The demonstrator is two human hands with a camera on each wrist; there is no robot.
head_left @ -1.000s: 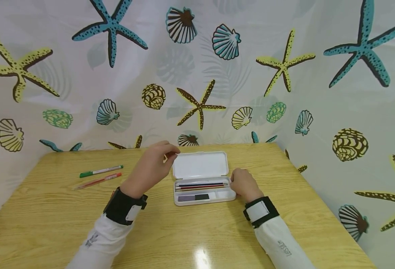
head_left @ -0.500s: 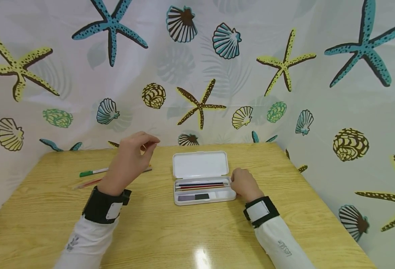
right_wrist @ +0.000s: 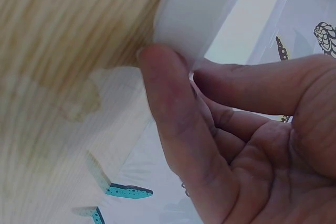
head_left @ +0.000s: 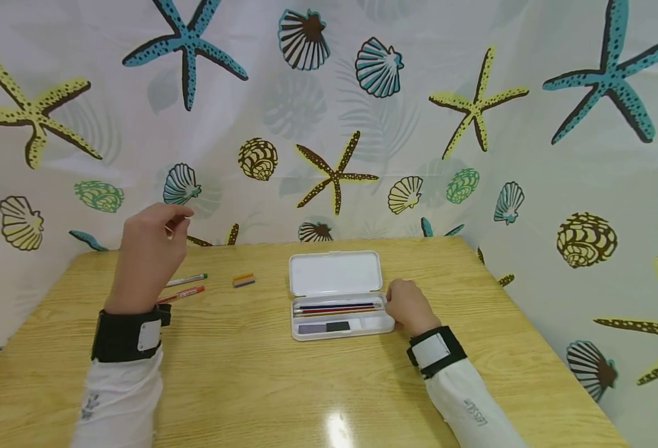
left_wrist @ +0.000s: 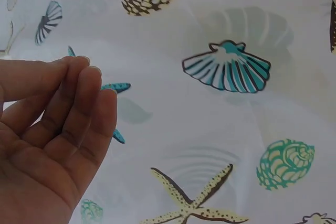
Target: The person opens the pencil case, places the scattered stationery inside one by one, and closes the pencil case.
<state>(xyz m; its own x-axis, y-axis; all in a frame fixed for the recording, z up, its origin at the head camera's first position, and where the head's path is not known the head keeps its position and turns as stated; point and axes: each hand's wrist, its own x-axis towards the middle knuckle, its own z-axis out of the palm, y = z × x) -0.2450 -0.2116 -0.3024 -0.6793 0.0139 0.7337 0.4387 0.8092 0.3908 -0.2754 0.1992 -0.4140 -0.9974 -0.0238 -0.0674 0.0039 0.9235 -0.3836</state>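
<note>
now the white box [head_left: 335, 275] on the table [head_left: 250, 379] is pinched at one end by the right hand [head_left: 410, 306].
if it is tugged, pencils [head_left: 337, 309] could be spilled; farther off, pens [head_left: 185, 294] could be bumped if the raised left hand [head_left: 149, 258], loosely curled around nothing seen, is lowered.

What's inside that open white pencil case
The case holds slim pencils at the back, with a purple block and a black block in front. The right hand covers part of its right end; anything there cannot be seen.

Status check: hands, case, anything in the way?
Left hand raised, thumb to fingertips, nothing visible held. Right hand pinching right end of white case. Lid open, pencils inside. Nothing visibly blocking lid.
</note>
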